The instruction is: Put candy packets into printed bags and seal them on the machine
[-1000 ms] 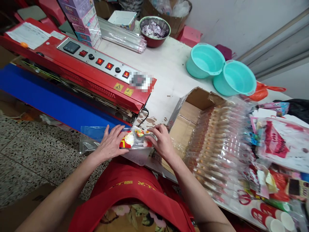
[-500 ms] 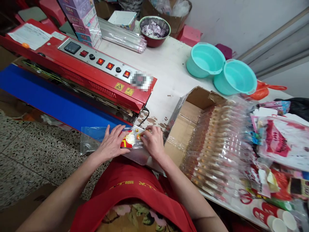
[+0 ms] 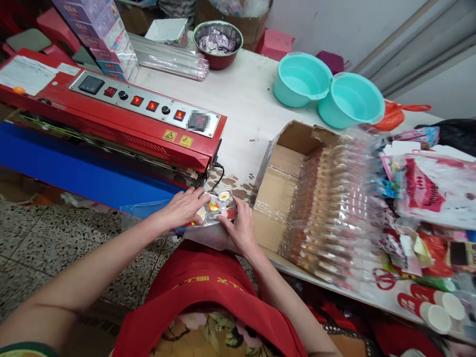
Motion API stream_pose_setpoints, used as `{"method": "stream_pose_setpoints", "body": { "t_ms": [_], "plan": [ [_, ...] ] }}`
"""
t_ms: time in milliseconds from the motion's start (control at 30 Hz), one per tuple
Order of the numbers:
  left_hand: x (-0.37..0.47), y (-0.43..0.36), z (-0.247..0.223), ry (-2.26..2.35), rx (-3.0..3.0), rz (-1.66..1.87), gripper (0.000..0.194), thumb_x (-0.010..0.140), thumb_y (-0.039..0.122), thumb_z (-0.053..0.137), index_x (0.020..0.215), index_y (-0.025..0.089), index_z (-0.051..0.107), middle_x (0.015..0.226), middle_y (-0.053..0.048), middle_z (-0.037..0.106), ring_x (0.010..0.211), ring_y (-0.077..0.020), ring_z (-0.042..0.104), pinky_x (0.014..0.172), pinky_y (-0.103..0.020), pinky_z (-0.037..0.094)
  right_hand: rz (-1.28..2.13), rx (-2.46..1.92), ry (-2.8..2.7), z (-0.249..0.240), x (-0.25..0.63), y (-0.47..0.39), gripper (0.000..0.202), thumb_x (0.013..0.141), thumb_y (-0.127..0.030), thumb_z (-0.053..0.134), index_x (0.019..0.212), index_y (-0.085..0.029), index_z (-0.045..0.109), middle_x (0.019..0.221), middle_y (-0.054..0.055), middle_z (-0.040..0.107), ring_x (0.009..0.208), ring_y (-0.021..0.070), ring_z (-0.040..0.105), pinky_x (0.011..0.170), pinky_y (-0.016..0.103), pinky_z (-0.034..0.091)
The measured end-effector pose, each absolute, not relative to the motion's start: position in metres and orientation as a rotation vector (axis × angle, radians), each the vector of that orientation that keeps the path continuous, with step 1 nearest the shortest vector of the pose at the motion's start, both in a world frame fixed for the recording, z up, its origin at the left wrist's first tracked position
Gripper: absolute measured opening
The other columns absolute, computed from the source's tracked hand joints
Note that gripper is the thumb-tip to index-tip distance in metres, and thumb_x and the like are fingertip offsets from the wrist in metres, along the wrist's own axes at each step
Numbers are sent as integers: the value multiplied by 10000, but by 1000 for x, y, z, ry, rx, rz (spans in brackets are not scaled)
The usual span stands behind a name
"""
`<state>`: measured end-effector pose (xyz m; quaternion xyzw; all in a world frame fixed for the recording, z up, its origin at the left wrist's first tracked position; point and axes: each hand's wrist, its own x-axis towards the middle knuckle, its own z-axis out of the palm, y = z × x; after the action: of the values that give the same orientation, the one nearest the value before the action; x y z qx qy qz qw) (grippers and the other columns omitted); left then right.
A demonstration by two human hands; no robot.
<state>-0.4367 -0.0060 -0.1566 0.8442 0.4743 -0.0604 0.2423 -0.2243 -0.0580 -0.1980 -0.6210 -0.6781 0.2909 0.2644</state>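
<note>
Both hands are on a clear plastic bag (image 3: 139, 210) at the near edge of the table, its left part lying over the blue belt. Inside its right part is a clear tray (image 3: 214, 218) with small food-like pieces: a fried egg shape (image 3: 224, 196), a round orange-and-green piece and a red one. My left hand (image 3: 186, 206) is closed over the bag's middle, partly hiding a yellow-and-red item. My right hand (image 3: 240, 223) grips the tray's right end, thumb on top near the red piece and fingers along the far side.
A red sealing machine (image 3: 145, 124) with lit switches and a blue belt (image 3: 74, 173) stands on the left. Right of my hands, an open carton (image 3: 277, 198) holds a row of clear packs (image 3: 330, 213). Two turquoise basins (image 3: 303, 82) stand behind; red scissors (image 3: 384, 278) lie right.
My left hand has slid right along the bag, covering most of the yellow-and-red item. More food-like pieces, including the fried egg shape, now show between my hands. The view has shifted slightly.
</note>
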Motion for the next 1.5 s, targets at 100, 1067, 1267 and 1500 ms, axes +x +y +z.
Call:
{"method": "stream_pose_setpoints", "body": {
  "t_ms": [100,1067,1267,1500],
  "plan": [
    [-440,-7,-157,1291,2350,-197,529,739,463,703,1213,302,532,1228,-81,537,1084,-304,525,822,-392,453,798,-1692,-1819,-197,-224,-55,635,800,-393,682,1350,-192,436,1214,152,541,1114,312,492,964,504,423],
    [-444,17,-153,874,2536,-280,220,870,301,557,1055,306,675,1587,26,220,1424,-288,217,1078,-495,282,1006,-1655,-1902,-206,-211,-17,742,708,-297,784,1371,-218,460,1217,116,540,1143,292,505,975,457,438],
    [-440,18,-150,811,2508,-177,179,894,311,547,982,271,697,1568,11,268,1415,-279,233,1093,-482,248,1071,-1598,-1860,-205,-208,-16,760,691,-279,802,1370,-244,463,1223,107,533,1128,281,529,985,464,435],
    [-442,9,-151,908,2625,-147,159,897,281,550,985,247,677,1577,-21,252,1411,-322,247,1102,-531,184,1100,-1578,-1854,-202,-205,-13,759,677,-252,809,1360,-251,477,1213,103,540,1124,288,538,982,467,440]
  ]
}}
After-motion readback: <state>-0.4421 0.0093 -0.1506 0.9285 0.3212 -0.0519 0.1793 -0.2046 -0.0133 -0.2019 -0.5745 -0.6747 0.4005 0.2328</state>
